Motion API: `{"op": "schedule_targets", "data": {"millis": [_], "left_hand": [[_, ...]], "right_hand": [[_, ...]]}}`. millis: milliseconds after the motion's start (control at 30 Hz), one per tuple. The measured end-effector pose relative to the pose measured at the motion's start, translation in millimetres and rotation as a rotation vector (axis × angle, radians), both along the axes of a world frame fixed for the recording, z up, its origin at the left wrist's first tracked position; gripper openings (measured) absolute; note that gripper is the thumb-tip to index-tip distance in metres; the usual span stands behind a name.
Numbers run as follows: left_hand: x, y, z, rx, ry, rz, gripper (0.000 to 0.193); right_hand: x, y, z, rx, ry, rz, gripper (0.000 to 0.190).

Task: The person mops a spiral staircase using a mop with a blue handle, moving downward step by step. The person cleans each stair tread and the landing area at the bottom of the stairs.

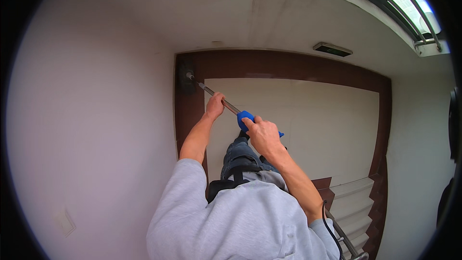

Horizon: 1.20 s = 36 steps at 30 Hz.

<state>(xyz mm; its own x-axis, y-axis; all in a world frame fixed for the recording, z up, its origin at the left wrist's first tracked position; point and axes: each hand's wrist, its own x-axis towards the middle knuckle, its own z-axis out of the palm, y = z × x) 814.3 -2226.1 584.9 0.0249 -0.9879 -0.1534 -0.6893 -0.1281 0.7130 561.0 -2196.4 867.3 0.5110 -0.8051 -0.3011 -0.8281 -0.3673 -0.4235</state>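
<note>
A mop's metal pole point(231, 107) slants from my body down to the far left corner of the landing. My left hand point(215, 105) is closed around the pole, partway along it. Farther up, my right hand point(265, 133) grips the pole at a blue plastic piece point(244, 120), part of which the fingers cover. At the low end, a dark, fuzzy mop head point(186, 81) with a pale joint point(190, 76) lies on the brown floor border point(252, 63), close against the corner.
White walls point(101, 115) rise on the left and ahead. Stairs point(350, 202) with a metal handrail point(341, 229) descend at the lower right. An exit-sign-like box point(332, 49) is on the far wall, below a barred window point(404, 0). Beige tiles point(317, 122) cover the landing.
</note>
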Motion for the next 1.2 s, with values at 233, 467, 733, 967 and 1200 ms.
{"op": "schedule_targets", "data": {"millis": [233, 467, 733, 967, 1200], "left_hand": [[-25.9, -0.6, -9.0, 0.052, -0.042, -0.052, 0.023], [-109.5, -10.7, -11.9, 0.181, -0.034, -0.235, 0.012], [-248.0, -18.1, 13.5, 0.282, 0.042, -0.46, 0.018], [-370.0, -17.9, 46.0, 0.355, 0.062, -0.721, 0.022], [-476.0, 7.9, 54.6, 0.266, 0.136, -0.887, 0.014]], "right_hand": [[-20.3, -2.7, -7.2, 0.12, 0.013, -0.092, 0.047], [-95.4, 4.5, 17.0, 0.113, 0.066, -0.304, 0.047], [-192.5, 42.9, 57.8, 0.056, 0.1, -0.53, 0.045], [-254.5, 86.7, 97.1, 0.042, 0.219, -0.732, 0.043], [-287.3, 133.9, 109.7, -0.037, 0.309, -0.889, 0.046]]}}
